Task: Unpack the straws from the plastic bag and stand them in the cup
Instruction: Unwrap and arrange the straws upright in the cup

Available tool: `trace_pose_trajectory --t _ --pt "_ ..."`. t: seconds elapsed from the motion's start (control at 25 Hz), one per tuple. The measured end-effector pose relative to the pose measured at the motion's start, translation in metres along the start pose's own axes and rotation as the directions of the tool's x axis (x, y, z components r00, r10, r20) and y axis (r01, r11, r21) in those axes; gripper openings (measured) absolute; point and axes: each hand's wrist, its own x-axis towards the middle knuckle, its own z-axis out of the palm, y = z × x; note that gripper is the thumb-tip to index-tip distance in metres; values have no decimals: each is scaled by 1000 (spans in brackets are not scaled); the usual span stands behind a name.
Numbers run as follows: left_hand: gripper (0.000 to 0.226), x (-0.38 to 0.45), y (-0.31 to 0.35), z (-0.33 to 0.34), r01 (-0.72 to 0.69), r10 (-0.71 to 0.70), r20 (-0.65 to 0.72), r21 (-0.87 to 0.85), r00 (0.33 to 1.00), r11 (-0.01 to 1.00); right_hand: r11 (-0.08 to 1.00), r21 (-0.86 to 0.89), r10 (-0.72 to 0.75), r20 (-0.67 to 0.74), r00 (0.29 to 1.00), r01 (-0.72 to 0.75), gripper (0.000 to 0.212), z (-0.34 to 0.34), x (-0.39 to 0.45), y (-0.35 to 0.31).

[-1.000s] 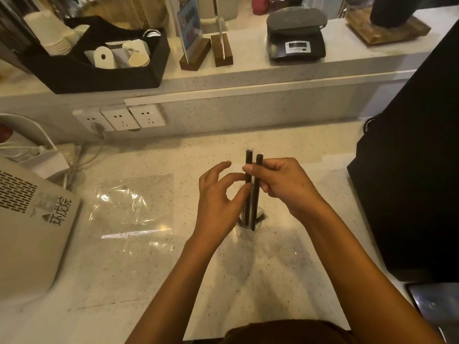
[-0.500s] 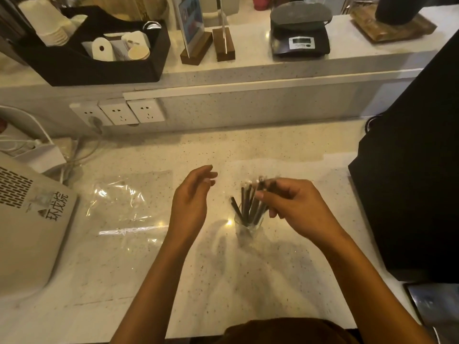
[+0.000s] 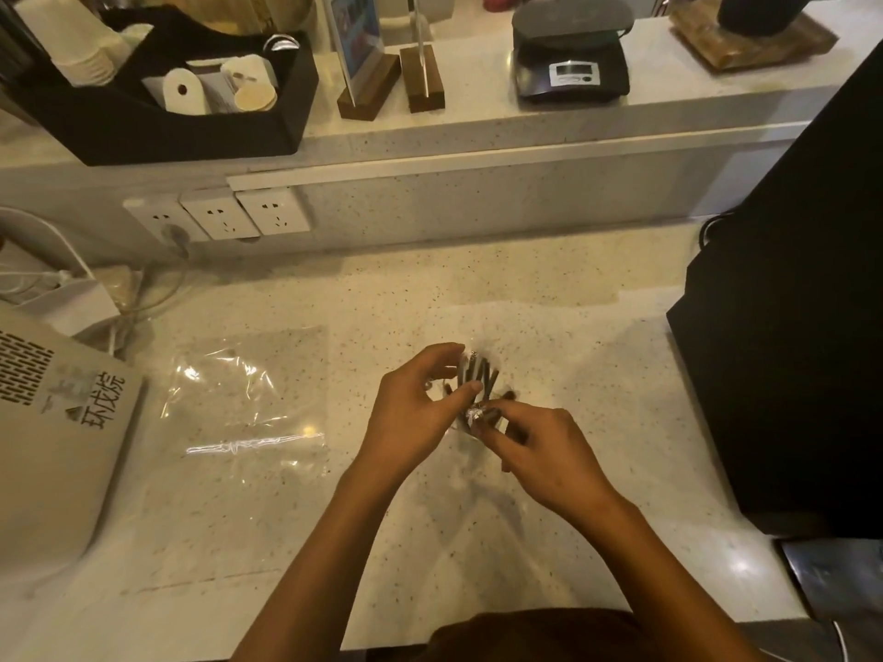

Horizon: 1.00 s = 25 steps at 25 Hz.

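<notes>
Several dark straws stand fanned out in a small clear cup on the counter, and my hands hide most of the cup. My left hand curls around the bundle from the left, thumb and forefinger against the straw tops. From the right, my right hand pinches the tip of one leaning straw with its fingertips. The clear plastic bag lies flat and crumpled on the counter to the left, apart from both hands.
A beige machine sits at the left edge, with cables and wall sockets behind it. A large black appliance blocks the right side. The raised shelf holds a black organiser, sign stands and a scale.
Two straws held upright above the cup have dropped in among the others. My left hand swung away to the left, then came back to the bundle; my right hand lowered onto the straw tips.
</notes>
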Motion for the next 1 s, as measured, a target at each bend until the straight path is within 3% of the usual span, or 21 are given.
trace_pose_trajectory --t 0.12,0.2,0.32,0.4,0.52,0.8,1.0 --pt "26 5 2 7 -19 20 -30 12 999 1000 992 112 -52 -33 998 55 35 -3 -9 3" --pt "25 8 2 11 -2 3 -67 17 998 1000 959 258 -68 -181 981 114 17 -8 -14 2" --pt "15 11 -1 15 34 -33 -112 2 993 999 945 311 9 -325 946 98 14 -12 -7 5" --pt "10 11 -1 15 37 -36 -113 11 993 999 951 303 51 -328 943 54 19 -10 0 6" --pt "8 12 0 14 55 -50 -105 45 993 998 971 228 -4 -285 958 72 29 -5 10 4" --pt "14 8 -1 5 49 -54 -92 -54 994 997 966 169 -130 -345 929 197 5 -11 31 -6" --pt "12 11 -1 -1 111 -126 -119 -126 985 986 946 283 -57 -332 942 157 25 -20 35 -15"
